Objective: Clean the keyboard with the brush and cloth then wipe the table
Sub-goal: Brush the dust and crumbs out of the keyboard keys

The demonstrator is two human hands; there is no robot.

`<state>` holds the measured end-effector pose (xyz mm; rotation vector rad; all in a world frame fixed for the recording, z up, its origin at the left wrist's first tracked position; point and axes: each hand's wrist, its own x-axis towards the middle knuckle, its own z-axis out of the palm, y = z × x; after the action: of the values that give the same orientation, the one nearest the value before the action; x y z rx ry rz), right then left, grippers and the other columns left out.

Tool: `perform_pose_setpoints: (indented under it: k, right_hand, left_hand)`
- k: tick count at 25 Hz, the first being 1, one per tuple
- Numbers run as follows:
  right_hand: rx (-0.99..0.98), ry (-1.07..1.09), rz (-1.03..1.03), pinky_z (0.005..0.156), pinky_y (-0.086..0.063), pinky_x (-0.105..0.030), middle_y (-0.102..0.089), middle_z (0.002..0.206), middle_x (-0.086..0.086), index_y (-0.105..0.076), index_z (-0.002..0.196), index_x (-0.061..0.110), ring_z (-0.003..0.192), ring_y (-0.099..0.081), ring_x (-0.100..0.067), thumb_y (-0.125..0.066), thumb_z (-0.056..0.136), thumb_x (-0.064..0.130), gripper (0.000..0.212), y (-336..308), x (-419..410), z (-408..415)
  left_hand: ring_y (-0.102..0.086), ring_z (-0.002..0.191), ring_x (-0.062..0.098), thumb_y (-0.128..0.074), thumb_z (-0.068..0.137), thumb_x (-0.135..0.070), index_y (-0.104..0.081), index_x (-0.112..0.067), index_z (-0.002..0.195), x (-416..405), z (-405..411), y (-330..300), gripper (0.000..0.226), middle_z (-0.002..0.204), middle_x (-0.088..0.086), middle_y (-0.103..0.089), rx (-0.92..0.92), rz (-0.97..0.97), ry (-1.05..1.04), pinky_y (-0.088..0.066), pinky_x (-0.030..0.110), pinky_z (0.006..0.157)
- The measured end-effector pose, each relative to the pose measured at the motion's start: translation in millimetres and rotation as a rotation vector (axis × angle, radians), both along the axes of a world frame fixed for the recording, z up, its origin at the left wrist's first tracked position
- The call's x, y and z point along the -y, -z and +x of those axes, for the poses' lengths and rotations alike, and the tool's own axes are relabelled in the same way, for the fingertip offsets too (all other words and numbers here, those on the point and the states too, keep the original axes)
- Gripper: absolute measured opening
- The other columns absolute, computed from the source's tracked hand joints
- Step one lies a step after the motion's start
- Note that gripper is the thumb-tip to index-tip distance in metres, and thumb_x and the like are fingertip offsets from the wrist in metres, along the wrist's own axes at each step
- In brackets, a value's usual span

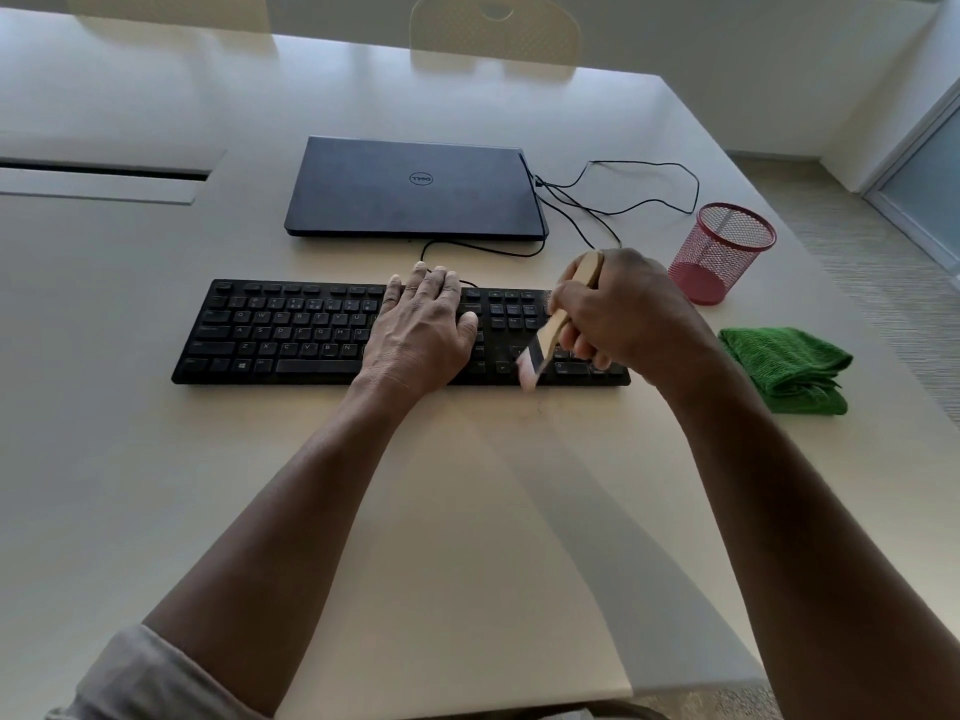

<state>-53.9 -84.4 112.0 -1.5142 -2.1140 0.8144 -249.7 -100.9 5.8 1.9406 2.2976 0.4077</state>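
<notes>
The fingers of the right hand (623,314) are curled around the wooden handle of the brush (558,319), which they hold tilted, with the handle end up beside the thumb. The pale bristles point down and touch the right part of the keyboard (291,335), near its front edge, around the arrow keys; the bristles are blurred. The left hand (421,324) lies flat on the keys a little right of the middle of the keyboard, with straight fingers (415,285) reaching to the top rows and holding nothing.

The keyboard is black and lies across the white table (156,485). White letters can be read on its keys, such as Q W E R T Y, A S D F G H J and Z X C V B N, and a Windows sign on the bottom row. Its thin black cable (613,171) goes behind the keyboard toward the closed dark laptop (415,192), whose lid shows the round Dell logo, seen upside down.

The green cloth (787,368) lies folded on the table, to the right of the keyboard and apart from it. Behind the cloth stands a red mesh cup (722,252). At the far side of the table is the back of a pale chair (493,31).
</notes>
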Motion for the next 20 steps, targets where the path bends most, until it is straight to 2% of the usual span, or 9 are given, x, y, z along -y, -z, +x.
perform_pose_setpoints:
  k: [3,6,8,11,13,15,17,19,20]
  right_hand:
    - [-0.037,-0.006,0.084,0.056,-0.060,-0.030,-0.073,0.083,-0.007,-0.068,0.101,0.018,0.066,-0.071,-0.018,-0.055,0.102,0.025,0.015,3.9,2.5,-5.4]
    - [0.059,-0.051,-0.044,0.046,-0.050,-0.022,-0.073,0.078,-0.007,-0.069,0.097,0.016,0.055,-0.065,-0.012,-0.053,0.102,0.023,0.018,6.0,3.3,-5.7]
    - [0.056,-0.040,-0.071,0.044,-0.049,-0.021,-0.072,0.073,-0.007,-0.069,0.097,0.013,0.051,-0.064,-0.011,-0.053,0.102,0.023,0.019,1.9,3.4,-4.5]
    - [-0.045,-0.004,0.099,0.060,-0.062,-0.033,-0.073,0.083,-0.006,-0.068,0.101,0.018,0.066,-0.070,-0.017,-0.055,0.102,0.027,0.016,4.5,2.5,-9.1]
    - [-0.038,-0.030,0.118,0.071,-0.063,-0.039,-0.073,0.086,-0.005,-0.068,0.103,0.019,0.074,-0.072,-0.021,-0.056,0.102,0.031,0.016,9.8,2.8,-15.3]
    - [0.029,-0.051,0.050,0.065,-0.063,-0.037,-0.074,0.081,-0.006,-0.069,0.100,0.016,0.067,-0.072,-0.019,-0.055,0.102,0.030,0.021,12.0,1.9,-16.4]
    - [0.042,-0.036,0.009,0.054,-0.056,-0.028,-0.074,0.075,-0.005,-0.071,0.097,0.013,0.057,-0.069,-0.014,-0.053,0.101,0.029,0.024,7.7,-0.9,-14.6]
    - [-0.008,-0.022,0.071,0.056,-0.056,-0.026,-0.073,0.076,-0.003,-0.070,0.099,0.016,0.059,-0.069,-0.013,-0.054,0.102,0.030,0.022,6.3,-3.9,-13.4]
    - [-0.037,-0.021,0.115,0.060,-0.059,-0.029,-0.073,0.079,-0.003,-0.069,0.100,0.018,0.064,-0.070,-0.014,-0.054,0.103,0.032,0.020,7.7,-4.6,-14.0]
  left_hand:
    - [-0.001,0.155,0.019,-0.030,0.105,-0.043,-0.019,-0.012,0.159,0.6,0.6,-0.7,0.064,0.167,0.006,-0.015,0.001,0.000,-0.001,0.002,0.040,0.126]
    - [-0.001,0.155,0.019,-0.030,0.105,-0.043,-0.019,-0.012,0.159,0.3,0.4,-0.3,0.064,0.167,0.006,-0.015,0.006,0.000,0.003,0.002,0.039,0.126]
    - [-0.002,0.155,0.020,-0.030,0.105,-0.043,-0.020,-0.011,0.159,0.5,0.4,0.2,0.063,0.167,0.006,-0.016,0.001,0.005,0.005,0.002,0.039,0.126]
    - [-0.002,0.155,0.020,-0.030,0.105,-0.043,-0.020,-0.011,0.159,0.7,0.6,-0.2,0.063,0.167,0.007,-0.016,0.002,0.005,0.007,0.002,0.040,0.126]
    - [-0.003,0.155,0.021,-0.030,0.105,-0.043,-0.020,-0.011,0.159,0.6,0.1,-0.3,0.064,0.167,0.007,-0.016,0.001,0.004,0.006,0.001,0.041,0.126]
    - [-0.003,0.155,0.021,-0.030,0.105,-0.043,-0.020,-0.011,0.159,0.6,0.3,-0.5,0.064,0.167,0.007,-0.016,0.001,0.004,0.009,0.001,0.040,0.126]
    - [-0.003,0.155,0.021,-0.031,0.105,-0.043,-0.021,-0.011,0.159,0.1,0.2,0.1,0.064,0.167,0.007,-0.017,0.005,0.008,0.005,0.001,0.040,0.126]
    - [-0.003,0.155,0.020,-0.030,0.104,-0.043,-0.021,-0.011,0.159,-0.5,-0.1,0.5,0.064,0.167,0.007,-0.017,0.007,0.006,0.000,0.002,0.040,0.126]
    - [-0.003,0.155,0.020,-0.030,0.104,-0.043,-0.021,-0.011,0.159,-0.5,-0.1,0.6,0.064,0.167,0.007,-0.016,0.006,0.004,-0.001,0.002,0.040,0.126]
